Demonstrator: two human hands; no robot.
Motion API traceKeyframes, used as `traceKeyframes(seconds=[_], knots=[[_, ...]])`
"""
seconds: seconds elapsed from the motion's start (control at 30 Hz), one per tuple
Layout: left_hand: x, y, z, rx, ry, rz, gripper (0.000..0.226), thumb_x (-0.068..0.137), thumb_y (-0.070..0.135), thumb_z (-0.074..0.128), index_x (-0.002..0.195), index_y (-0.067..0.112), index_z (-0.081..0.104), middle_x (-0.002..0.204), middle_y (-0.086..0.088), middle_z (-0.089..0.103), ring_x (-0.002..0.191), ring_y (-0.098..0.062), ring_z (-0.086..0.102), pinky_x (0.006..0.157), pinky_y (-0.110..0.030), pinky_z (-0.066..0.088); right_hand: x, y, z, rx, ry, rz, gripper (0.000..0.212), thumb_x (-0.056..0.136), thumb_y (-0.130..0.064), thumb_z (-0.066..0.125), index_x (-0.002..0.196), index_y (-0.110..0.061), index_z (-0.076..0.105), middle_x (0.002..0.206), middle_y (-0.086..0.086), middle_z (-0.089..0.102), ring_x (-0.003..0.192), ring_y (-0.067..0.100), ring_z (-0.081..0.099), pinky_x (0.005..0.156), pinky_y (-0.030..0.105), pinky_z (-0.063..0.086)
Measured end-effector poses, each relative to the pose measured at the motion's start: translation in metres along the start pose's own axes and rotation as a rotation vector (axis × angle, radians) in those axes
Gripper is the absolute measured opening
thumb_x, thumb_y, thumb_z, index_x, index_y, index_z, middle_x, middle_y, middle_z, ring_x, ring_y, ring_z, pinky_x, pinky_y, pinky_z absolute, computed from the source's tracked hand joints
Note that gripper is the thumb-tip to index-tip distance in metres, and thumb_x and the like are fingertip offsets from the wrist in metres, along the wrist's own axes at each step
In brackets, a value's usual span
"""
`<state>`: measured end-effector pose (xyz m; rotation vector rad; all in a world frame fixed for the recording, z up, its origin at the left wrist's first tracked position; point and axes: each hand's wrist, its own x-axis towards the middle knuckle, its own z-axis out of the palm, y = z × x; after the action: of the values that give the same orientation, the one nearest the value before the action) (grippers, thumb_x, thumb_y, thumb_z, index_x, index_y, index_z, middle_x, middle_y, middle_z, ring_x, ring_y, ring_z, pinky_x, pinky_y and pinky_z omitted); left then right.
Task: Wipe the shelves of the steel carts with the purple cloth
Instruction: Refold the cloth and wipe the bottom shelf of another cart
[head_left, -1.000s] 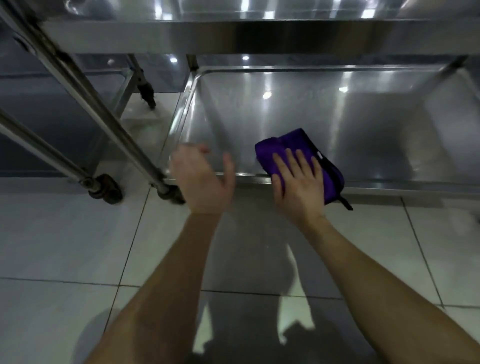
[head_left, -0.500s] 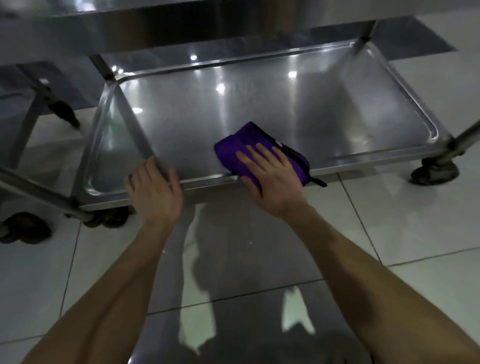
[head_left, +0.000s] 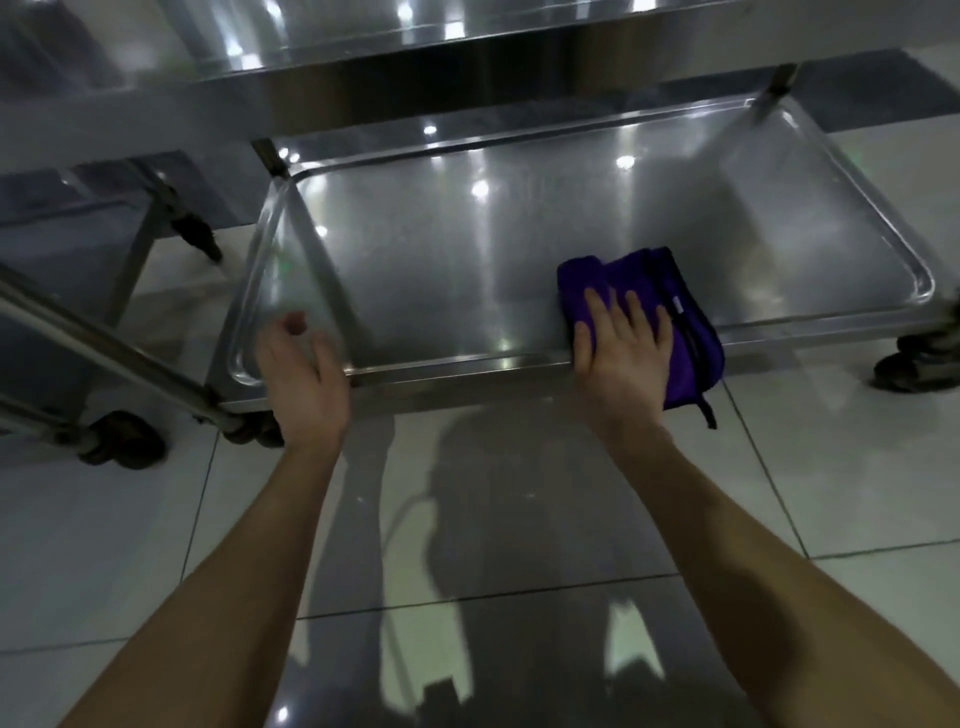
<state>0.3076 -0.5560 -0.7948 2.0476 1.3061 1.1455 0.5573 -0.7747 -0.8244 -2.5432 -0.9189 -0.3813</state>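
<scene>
On the front rim of the bottom shelf (head_left: 467, 249) of a steel cart, at about 2 o'clock from the centre of the view, lies the purple cloth (head_left: 623, 275). It is folded into a pad, and its near edge and a dark tag hang over the rim toward the floor. The right hand (head_left: 621, 353) presses it flat w/ fingers straight and spread, palm down, not curled round it.

Half a sec ago the cloth sat nearer the middle of the front rim; it is now farther toward 3 o'clock. That reads as a sideways stroke along the front edge, prob. heading for the shelf's right corner.

The left hand (head_left: 304, 374), at 9 o'clock, has also changed. It lay flat on the rim a moment back; now it is lifted, palm turned inward, fingers loosely bent, w/ nothing in it. It is motion-blurred, so whether it touches the rim can't be told. Judging by this, nothing steadies the cart, so a firm push could roll it.

The shelf shines w/ ceiling-light reflections; no dirt shows. Most of the tray behind the cloth, toward 12 o'clock, looks yet to be covered in this pass.

Further out: an upper shelf (head_left: 415, 62) overhangs at 12 o'clock, a caster (head_left: 914, 364) sits at 3 o'clock, and a second cart (head_left: 104, 343) stands at 9 to 10 o'clock on the glossy tiled floor (head_left: 519, 519).
</scene>
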Motion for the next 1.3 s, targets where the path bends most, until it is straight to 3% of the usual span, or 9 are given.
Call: traceKeyframes(seconds=[0.23, 0.47, 0.57, 0.7, 0.83, 0.93, 1.07, 1.17, 1.3], knots=[[0.005, -0.025, -0.047, -0.024, 0.045, -0.01, 0.032, 0.112, 0.027, 0.048, 0.134, 0.007, 0.06, 0.127, -0.009, 0.065, 0.118, -0.022, 0.061, 0.098, -0.016, 0.042, -0.027, -0.158, 0.038, 0.084, -0.005, -0.183, 0.049, 0.114, -0.035, 0.034, 0.158, -0.021, 0.05, 0.159, 0.009, 0.053, 0.151, 0.031, 0.044, 0.129, 0.053, 0.02], [0.006, -0.066, -0.103, 0.003, 0.241, -0.087, 0.027, 0.113, 0.03, 0.047, 0.126, 0.013, 0.064, 0.118, -0.007, 0.068, 0.108, -0.026, 0.065, 0.095, -0.043, 0.054, -0.069, -0.291, 0.062, 0.344, -0.102, -0.56, 0.047, 0.107, -0.022, 0.053, 0.153, -0.016, 0.056, 0.153, 0.014, 0.059, 0.145, 0.035, 0.051, 0.127, 0.057, 0.023], [0.006, -0.079, -0.123, 0.005, 0.268, -0.147, 0.019, 0.108, 0.022, 0.047, 0.117, 0.022, 0.063, 0.105, 0.003, 0.071, 0.094, -0.011, 0.067, 0.085, -0.037, 0.056, -0.075, -0.3, 0.057, 0.523, -0.21, -0.641, 0.044, 0.113, -0.027, 0.04, 0.153, -0.022, 0.055, 0.149, 0.006, 0.064, 0.144, 0.024, 0.053, 0.128, 0.051, 0.023], [0.005, -0.076, -0.131, -0.087, 0.111, -0.192, 0.041, 0.087, -0.001, 0.045, 0.11, 0.026, 0.065, 0.1, 0.007, 0.07, 0.093, 0.001, 0.065, 0.084, -0.025, 0.052, -0.069, -0.275, 0.024, 0.835, -0.36, -0.578, 0.038, 0.114, -0.031, 0.044, 0.149, -0.03, 0.057, 0.141, -0.003, 0.068, 0.139, 0.01, 0.057, 0.128, 0.043, 0.028], [0.005, -0.036, -0.134, -0.195, -0.088, -0.263, 0.05, 0.09, -0.016, 0.056, 0.111, 0.028, 0.066, 0.098, 0.024, 0.072, 0.091, 0.015, 0.065, 0.075, -0.006, 0.047, -0.06, -0.247, -0.027, 0.883, -0.493, -0.533, 0.038, 0.114, -0.033, 0.044, 0.149, -0.032, 0.058, 0.142, -0.012, 0.065, 0.132, -0.014, 0.049, 0.122, 0.035, 0.036], [0.007, 0.007, -0.164, -0.176, -0.275, -0.256, 0.049, 0.087, -0.013, 0.068, 0.104, 0.033, 0.071, 0.092, 0.029, 0.073, 0.089, 0.019, 0.065, 0.077, 0.001, 0.044, -0.05, -0.233, -0.083, 0.838, -0.634, -0.471, 0.039, 0.114, -0.033, 0.044, 0.15, -0.033, 0.058, 0.142, -0.01, 0.066, 0.13, 0.004, 0.059, 0.11, 0.032, 0.047], [0.021, 0.084, -0.221, -0.392, -0.457, -0.555, 0.032, 0.084, 0.018, 0.067, 0.082, 0.046, 0.082, 0.086, 0.026, 0.077, 0.083, 0.009, 0.07, 0.076, -0.01, 0.052, -0.034, -0.232, -0.176, 0.673, -0.801, -0.489, 0.042, 0.114, -0.035, 0.041, 0.155, -0.043, 0.047, 0.144, -0.019, 0.062, 0.126, -0.012, 0.049, 0.106, 0.019, 0.039], [0.036, 0.145, -0.266, -0.39, -0.578, -0.707, 0.019, 0.094, 0.045, 0.071, 0.093, 0.031, 0.084, 0.087, 0.008, 0.08, 0.079, -0.004, 0.072, 0.073, -0.017, 0.052, -0.026, -0.238, -0.249, 0.51, -0.845, -0.559, 0.045, 0.115, -0.034, 0.038, 0.16, -0.038, 0.041, 0.155, -0.007, 0.057, 0.143, 0.004, 0.045, 0.123, 0.035, 0.031], [0.056, 0.231, -0.326, -0.184, -0.707, -0.714, 0.014, 0.102, 0.033, 0.076, 0.105, 0.019, 0.076, 0.098, -0.007, 0.079, 0.092, -0.025, 0.078, 0.08, -0.043, 0.066, -0.021, -0.25, -0.364, 0.503, -0.843, -0.515, 0.048, 0.112, -0.033, 0.051, 0.16, -0.029, 0.046, 0.158, -0.002, 0.054, 0.151, 0.016, 0.044, 0.127, 0.044, 0.027]])
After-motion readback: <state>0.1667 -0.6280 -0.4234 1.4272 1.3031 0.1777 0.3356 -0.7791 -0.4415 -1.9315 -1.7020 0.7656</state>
